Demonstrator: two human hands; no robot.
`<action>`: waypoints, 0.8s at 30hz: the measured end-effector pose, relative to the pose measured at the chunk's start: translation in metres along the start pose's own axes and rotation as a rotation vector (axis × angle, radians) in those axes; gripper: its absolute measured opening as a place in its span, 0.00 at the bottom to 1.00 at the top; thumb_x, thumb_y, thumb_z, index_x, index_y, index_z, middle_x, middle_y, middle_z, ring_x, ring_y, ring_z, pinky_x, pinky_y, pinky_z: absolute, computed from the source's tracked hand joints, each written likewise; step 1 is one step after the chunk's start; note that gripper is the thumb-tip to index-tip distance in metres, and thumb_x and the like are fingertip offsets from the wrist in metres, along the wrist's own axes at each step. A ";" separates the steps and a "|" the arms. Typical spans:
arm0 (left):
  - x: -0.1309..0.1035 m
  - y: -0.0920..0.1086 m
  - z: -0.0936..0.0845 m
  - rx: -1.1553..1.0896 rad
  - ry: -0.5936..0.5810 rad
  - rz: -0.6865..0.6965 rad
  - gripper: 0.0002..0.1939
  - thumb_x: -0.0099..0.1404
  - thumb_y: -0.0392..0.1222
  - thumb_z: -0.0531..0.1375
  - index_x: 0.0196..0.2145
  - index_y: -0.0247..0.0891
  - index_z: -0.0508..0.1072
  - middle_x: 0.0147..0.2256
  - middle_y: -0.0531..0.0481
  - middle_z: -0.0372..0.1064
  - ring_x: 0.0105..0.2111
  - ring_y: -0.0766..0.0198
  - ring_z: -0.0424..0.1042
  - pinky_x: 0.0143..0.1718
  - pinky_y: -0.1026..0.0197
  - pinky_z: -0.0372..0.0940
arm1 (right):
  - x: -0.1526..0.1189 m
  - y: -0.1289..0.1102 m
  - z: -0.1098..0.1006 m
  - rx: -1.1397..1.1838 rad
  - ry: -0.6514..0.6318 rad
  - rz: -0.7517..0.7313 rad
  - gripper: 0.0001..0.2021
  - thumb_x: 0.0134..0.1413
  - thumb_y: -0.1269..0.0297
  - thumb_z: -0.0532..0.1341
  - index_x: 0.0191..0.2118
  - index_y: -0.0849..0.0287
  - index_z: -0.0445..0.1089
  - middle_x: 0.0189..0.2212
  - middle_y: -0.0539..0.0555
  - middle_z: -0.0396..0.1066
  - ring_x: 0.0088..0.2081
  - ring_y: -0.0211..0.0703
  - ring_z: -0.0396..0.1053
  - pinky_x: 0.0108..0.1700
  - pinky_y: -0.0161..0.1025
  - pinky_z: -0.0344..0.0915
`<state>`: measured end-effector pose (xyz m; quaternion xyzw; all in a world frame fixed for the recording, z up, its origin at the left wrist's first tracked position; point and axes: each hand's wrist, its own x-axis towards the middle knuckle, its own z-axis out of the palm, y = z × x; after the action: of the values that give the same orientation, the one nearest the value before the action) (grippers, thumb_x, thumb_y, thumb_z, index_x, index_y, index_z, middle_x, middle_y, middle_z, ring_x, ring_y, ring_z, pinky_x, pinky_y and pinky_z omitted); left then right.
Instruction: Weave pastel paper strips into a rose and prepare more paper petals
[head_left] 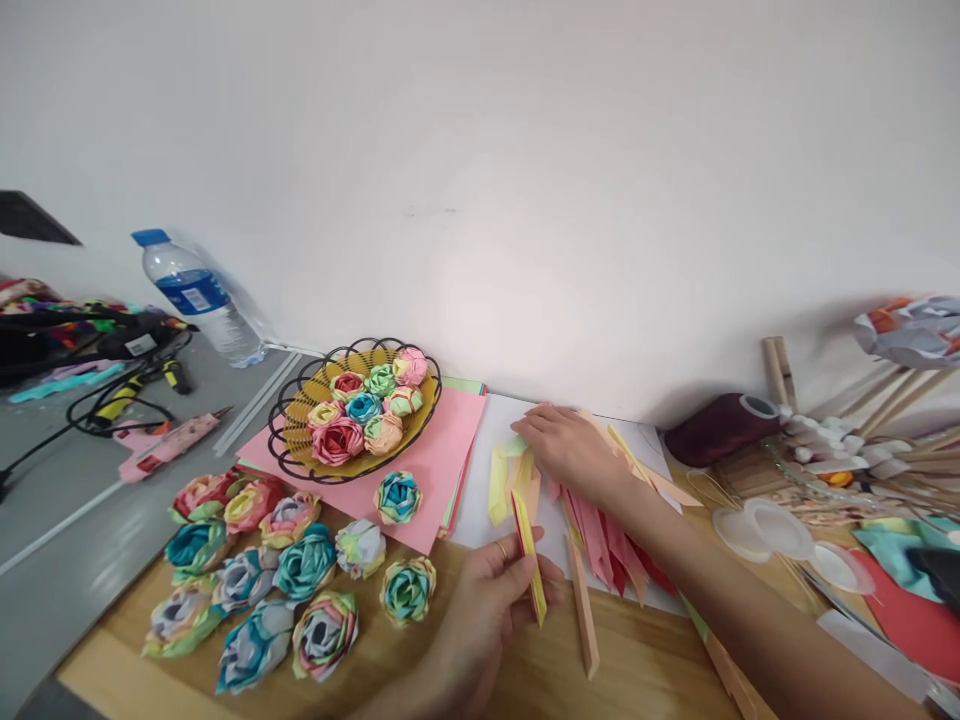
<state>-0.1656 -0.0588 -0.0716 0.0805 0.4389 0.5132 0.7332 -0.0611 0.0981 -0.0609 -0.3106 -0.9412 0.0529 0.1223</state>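
Note:
My left hand pinches a small bundle of folded paper strips, yellow and red, held upright above the wooden table. Stretched across the loose pile, my right hand lies palm down with its fingers extended over the strips; its thumb is hidden. By those fingertips is a folded pale yellow strip. Under and beside my right forearm are pink and red strips, fanned over white paper. One peach strip juts toward the front edge.
Left of my hands sit several paper flowers. A woven basket of flowers stands on pink sheets. Further left are a glue gun and a water bottle. At right are a thread spool and plastic lids.

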 end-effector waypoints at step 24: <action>-0.006 0.001 0.009 0.051 -0.213 0.089 0.17 0.55 0.40 0.62 0.44 0.36 0.74 0.40 0.42 0.73 0.42 0.57 0.69 0.43 0.58 0.61 | -0.083 -0.085 -0.018 1.192 0.154 0.815 0.12 0.44 0.55 0.61 0.28 0.59 0.67 0.22 0.49 0.68 0.25 0.38 0.67 0.27 0.34 0.65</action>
<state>-0.1609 -0.0605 -0.0621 0.1726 0.3674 0.5224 0.7499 -0.0406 -0.0192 -0.0453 -0.5201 -0.5507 0.5761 0.3072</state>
